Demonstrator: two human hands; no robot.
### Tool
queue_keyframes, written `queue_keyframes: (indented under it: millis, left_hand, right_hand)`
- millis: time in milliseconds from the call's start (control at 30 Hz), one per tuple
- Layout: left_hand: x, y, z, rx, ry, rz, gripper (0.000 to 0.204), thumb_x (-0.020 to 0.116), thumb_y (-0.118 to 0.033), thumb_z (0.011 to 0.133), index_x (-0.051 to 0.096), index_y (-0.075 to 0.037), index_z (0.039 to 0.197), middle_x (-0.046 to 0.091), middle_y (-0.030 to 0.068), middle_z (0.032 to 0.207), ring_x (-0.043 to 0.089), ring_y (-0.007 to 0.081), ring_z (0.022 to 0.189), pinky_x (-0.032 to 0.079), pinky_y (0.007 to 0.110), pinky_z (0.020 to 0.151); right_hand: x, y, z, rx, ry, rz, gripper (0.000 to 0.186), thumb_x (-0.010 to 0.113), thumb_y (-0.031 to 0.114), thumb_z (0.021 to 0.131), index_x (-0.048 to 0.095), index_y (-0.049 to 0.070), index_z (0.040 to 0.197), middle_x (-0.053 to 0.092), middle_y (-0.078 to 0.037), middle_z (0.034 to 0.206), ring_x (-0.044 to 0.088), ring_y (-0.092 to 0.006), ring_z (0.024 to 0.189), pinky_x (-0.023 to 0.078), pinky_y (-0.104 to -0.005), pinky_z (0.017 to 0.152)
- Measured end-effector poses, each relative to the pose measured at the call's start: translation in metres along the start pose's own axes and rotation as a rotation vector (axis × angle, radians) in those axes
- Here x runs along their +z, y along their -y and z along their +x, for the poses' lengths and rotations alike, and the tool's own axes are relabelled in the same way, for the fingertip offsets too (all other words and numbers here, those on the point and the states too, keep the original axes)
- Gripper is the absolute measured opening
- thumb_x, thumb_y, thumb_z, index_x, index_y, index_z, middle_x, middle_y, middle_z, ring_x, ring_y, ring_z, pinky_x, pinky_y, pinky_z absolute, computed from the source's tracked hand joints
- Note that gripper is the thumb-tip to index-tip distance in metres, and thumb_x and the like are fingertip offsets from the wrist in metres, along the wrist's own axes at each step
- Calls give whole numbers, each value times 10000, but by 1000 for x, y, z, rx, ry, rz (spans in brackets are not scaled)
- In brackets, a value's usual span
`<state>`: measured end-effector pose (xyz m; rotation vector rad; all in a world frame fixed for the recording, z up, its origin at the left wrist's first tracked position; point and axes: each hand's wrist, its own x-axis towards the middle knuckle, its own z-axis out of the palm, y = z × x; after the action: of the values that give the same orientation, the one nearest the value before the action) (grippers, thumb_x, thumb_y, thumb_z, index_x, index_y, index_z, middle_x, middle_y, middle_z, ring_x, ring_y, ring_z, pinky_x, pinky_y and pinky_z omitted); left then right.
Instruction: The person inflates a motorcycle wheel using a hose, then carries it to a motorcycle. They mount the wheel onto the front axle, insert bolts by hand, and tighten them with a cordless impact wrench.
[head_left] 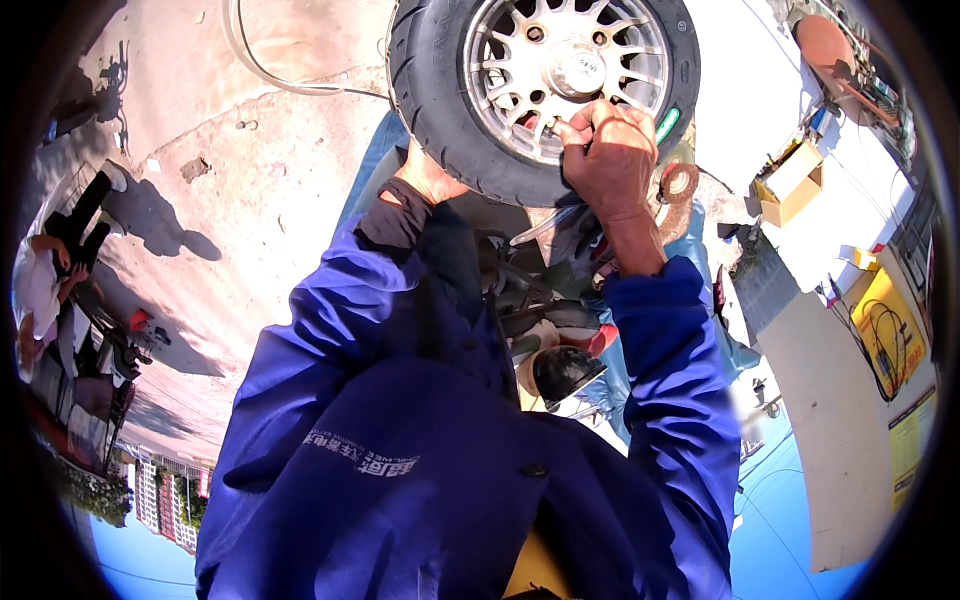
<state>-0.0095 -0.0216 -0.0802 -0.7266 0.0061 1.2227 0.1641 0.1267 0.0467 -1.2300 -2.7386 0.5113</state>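
A black tyre on a silver multi-spoke wheel (425,95) stands in front of me at the top of the view, its outer face turned toward me. Against its lower left tread lies my left hand (428,177), closed round the edge, with its fingers mostly hidden behind the rubber. My right hand (615,160) is at the lower part of the rim. Thumb and forefinger are pinched together close beside a small brass-coloured valve stem (550,122). What the fingertips hold, if anything, is too small to tell. A green sticker (667,124) marks the tyre's sidewall.
A pale hose (262,72) runs over the dusty ground to the wheel's left side. Below the wheel lie jumbled tools and parts. At right are an open cardboard box (795,183) and a yellow case (888,335). A seated person (75,235) is at far left.
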Motion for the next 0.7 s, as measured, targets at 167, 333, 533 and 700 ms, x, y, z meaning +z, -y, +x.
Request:
queue_keyframes:
  millis: [167,333,533,700]
  left_hand:
    - [10,3,5,-76,124,-142,786,464,-670,1002,469,-106,1550,514,167,1562,529,370,1389,395,581,1188]
    - [-1,2,0,11,-18,-22,808,452,-678,1003,459,-86,1554,506,169,1568,516,371,1402,382,591,1192]
    - [30,22,-10,323,-377,207,868,446,-740,984,486,-72,1536,537,141,1550,484,351,1432,332,565,1213]
    - [30,6,-51,406,-264,64,885,509,-772,948,506,-73,1490,555,152,1527,494,353,1416,312,520,1223]
  right_hand:
    - [-1,-1,2,39,13,71,244,842,175,772,606,128,811,659,-18,708,671,-255,719,458,-419,884]
    - [-2,-6,3,28,-59,267,188,817,110,785,676,113,909,693,-17,796,663,-227,755,448,-403,909]
    - [5,-8,-2,102,-236,322,193,763,22,768,716,89,943,691,-54,865,634,-227,760,503,-373,832]
    - [9,-8,-4,129,-265,287,211,745,-7,760,714,74,952,683,-60,867,631,-229,745,515,-369,821]
